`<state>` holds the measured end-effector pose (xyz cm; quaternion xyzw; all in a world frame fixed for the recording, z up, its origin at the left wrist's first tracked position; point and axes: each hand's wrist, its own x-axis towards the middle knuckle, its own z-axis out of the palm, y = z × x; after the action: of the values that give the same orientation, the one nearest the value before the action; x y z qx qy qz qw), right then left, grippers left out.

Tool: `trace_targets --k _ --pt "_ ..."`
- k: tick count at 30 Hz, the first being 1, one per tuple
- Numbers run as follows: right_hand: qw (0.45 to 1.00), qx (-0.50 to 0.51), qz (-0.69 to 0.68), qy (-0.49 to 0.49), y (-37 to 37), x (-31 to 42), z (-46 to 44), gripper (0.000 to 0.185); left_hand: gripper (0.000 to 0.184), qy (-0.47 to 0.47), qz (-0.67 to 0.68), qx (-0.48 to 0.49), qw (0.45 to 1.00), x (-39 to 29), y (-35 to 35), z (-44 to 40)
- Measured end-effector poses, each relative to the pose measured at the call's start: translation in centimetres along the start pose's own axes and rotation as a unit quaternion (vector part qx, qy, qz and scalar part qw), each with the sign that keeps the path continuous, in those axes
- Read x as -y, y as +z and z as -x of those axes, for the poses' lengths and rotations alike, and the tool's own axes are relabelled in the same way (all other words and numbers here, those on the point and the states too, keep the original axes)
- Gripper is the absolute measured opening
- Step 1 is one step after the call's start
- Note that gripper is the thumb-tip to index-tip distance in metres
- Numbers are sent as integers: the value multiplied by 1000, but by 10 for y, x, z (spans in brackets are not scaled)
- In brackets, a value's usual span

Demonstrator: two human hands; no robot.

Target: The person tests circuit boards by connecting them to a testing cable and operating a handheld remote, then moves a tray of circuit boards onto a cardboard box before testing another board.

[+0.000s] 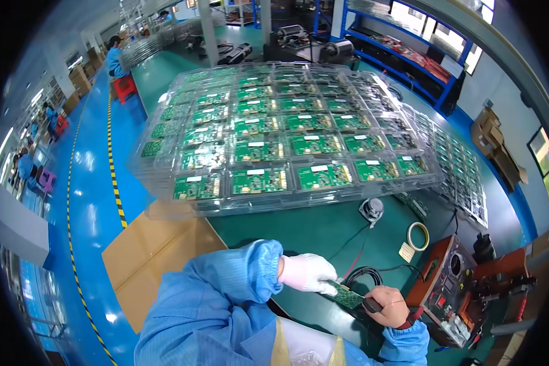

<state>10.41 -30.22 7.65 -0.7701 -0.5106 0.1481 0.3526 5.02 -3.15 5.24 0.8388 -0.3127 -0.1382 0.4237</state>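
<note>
A small green circuit board [346, 296] lies low over the table in front of me. My left hand [308, 274], in a white and pink glove, is closed on the board's left end. My right hand [387, 307] is bare and closed around a dark handle [371, 304] at the board's right end. What kind of tool the handle belongs to is hidden by the fingers. Just behind the board lies a coil of black cable [365, 276], with a thin red wire beside it.
Stacked clear trays [226, 198] of green boards fill the table's far side. Nearby are a small round speaker-like part [371, 210], a tape roll [417, 236] and a red-brown test box [448, 290]. Cardboard [158, 256] lies at the left. Co-workers sit farther off.
</note>
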Motion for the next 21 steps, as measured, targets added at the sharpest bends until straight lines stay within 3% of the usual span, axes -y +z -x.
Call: trace_targets --k 4,6,8,11,13,14,18,21 --pt "1000 -13 -4 -14 -4 -1 5 13 31 7 -48 -5 999 -2 -4 2" --pt "996 -38 0 75 -17 -18 26 14 30 35 -63 -26 997 7 -16 13" --pt "985 -61 5 160 -29 -33 38 16 32 -150 -6 -6 989 18 -48 29" --pt "979 -125 89 132 -16 -16 8 22 34 -171 -19 9 985 5 -38 21" --pt "958 -221 183 14 -10 -3 -21 23 34 -75 -63 45 994 11 -13 -4" --pt "957 -225 182 15 -8 -2 -26 23 34 -75 -66 48 994 8 -12 -14" --pt "994 -67 82 -30 -1 -5 -38 23 32 -69 -138 94 984 -16 -9 -43" --pt "997 -43 43 -40 -4 -7 -39 21 32 -74 -103 104 987 -18 -10 -47"
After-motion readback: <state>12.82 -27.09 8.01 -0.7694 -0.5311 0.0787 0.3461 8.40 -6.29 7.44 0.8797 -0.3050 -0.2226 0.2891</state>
